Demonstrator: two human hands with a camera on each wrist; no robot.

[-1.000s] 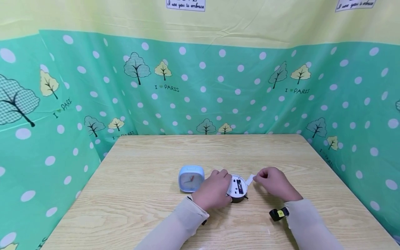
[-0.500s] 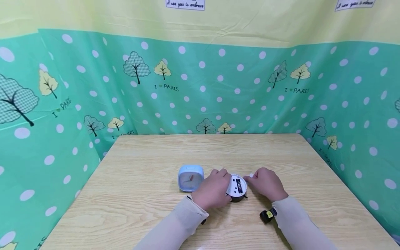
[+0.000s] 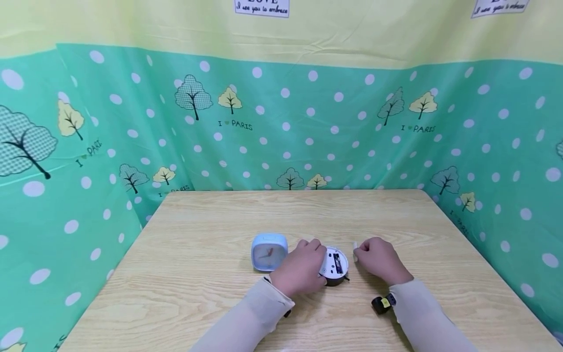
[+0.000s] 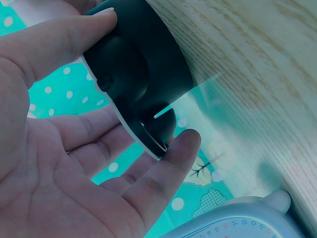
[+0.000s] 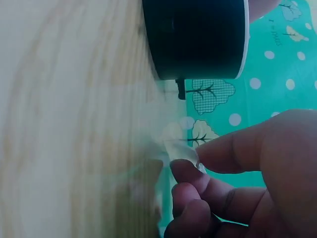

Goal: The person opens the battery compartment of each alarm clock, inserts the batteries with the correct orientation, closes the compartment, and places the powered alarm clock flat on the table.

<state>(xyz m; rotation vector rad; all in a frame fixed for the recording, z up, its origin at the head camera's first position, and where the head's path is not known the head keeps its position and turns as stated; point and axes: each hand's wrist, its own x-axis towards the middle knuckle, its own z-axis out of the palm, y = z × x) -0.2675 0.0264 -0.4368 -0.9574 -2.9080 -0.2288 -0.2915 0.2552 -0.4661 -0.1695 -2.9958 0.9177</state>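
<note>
A round black alarm clock [image 3: 326, 266] lies face down on the table, its white back upward. In the back's open slot sits a dark battery [image 3: 337, 263]. My left hand [image 3: 299, 269] grips this clock from the left; thumb and fingers are on opposite sides of its black casing [image 4: 143, 59] in the left wrist view. Just right of the clock, my right hand [image 3: 380, 259] pinches a small whitish battery cover [image 3: 355, 246] between thumb and fingertips. The right wrist view shows the cover [image 5: 181, 152] apart from the clock, partly hidden by the fingers.
A light blue square alarm clock [image 3: 270, 252] stands upright just left of my left hand, facing me. Wood-grain tabletop [image 3: 198, 220] surrounds everything. Green and yellow printed cloth [image 3: 290, 122] hangs behind and along both sides of the table.
My right hand has moved toward the clock, then slightly back, and the cover it pinches has turned more upright. The left hand and both clocks have stayed in place.
</note>
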